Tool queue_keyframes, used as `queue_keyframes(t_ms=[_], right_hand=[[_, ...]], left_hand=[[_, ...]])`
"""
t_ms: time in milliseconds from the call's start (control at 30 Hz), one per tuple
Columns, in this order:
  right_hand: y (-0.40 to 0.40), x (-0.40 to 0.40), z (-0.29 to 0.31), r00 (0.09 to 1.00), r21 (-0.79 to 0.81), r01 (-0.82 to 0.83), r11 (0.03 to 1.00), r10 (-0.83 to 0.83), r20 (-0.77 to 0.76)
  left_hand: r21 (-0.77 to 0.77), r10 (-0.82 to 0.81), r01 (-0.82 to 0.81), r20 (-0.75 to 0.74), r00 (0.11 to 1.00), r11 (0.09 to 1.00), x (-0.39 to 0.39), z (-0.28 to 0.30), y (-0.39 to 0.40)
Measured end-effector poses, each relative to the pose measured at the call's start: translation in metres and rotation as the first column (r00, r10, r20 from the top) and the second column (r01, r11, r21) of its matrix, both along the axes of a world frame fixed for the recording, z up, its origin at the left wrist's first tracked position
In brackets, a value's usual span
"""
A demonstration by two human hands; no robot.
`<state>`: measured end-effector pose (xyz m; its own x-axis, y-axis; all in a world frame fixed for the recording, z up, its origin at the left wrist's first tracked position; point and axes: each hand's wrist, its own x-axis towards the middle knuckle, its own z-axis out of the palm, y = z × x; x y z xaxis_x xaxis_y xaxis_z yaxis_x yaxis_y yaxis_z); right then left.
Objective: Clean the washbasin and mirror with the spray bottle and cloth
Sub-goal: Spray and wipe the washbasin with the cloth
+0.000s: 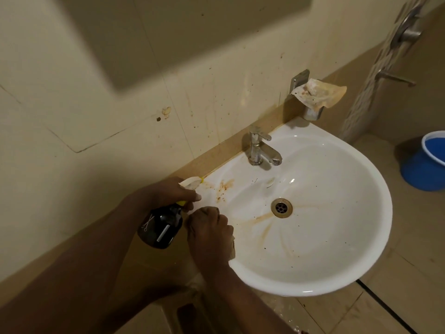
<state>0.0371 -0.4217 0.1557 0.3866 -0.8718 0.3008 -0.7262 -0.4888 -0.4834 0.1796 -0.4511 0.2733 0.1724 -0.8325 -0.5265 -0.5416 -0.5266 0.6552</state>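
Observation:
A white washbasin (337, 237) with brown stains near its left rim and around the drain (281, 208) fills the right of the view. My left hand (171, 192) grips the head of a dark spray bottle (160, 229) with a white and yellow nozzle, held at the basin's left edge and pointing toward the stains. My right hand (208, 231) is closed on a cloth (232, 247) at the basin's near-left rim; only a small edge of it shows. The mirror (168, 32) hangs on the wall above, blurred.
A chrome tap (261, 148) stands at the basin's back. A stained paper (317, 94) lies on a metal holder on the wall ledge. A blue bucket (426, 162) sits on the floor at right. Wall taps (407, 32) are at the top right.

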Motion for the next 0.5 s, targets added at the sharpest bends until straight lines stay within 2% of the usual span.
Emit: queue_keyframes(t_ms=[100,167,267,333,433,500], right_hand=[[-0.006,0.004,0.003,0.999,0.033,-0.046,0.998,0.046,0.013],[-0.029,0.022,0.012,0.999,0.129,0.004,0.992,-0.011,0.051],[-0.064,0.043,0.02,0.997,0.19,0.069,0.979,-0.072,0.008],[-0.061,0.041,0.018,0.996,0.156,0.083,0.984,-0.087,0.02],[-0.021,0.015,0.008,0.997,0.119,0.02,0.993,-0.029,0.074],[0.0,0.001,0.004,0.999,0.084,-0.028,0.996,0.025,0.031]], left_hand=[[-0.032,0.038,-0.038,-0.015,0.999,0.999,-0.002,-0.001,-0.005],[-0.068,0.058,-0.058,-0.009,0.998,0.996,-0.003,0.0,-0.005],[-0.086,0.005,-0.003,0.017,1.0,0.996,-0.004,0.005,-0.002],[-0.076,-0.004,0.009,0.062,0.998,0.997,-0.001,0.007,0.002],[-0.034,0.016,-0.014,0.083,0.996,0.999,0.006,0.006,0.008],[-0.007,0.027,-0.027,0.076,0.997,1.0,0.008,0.002,0.008]])
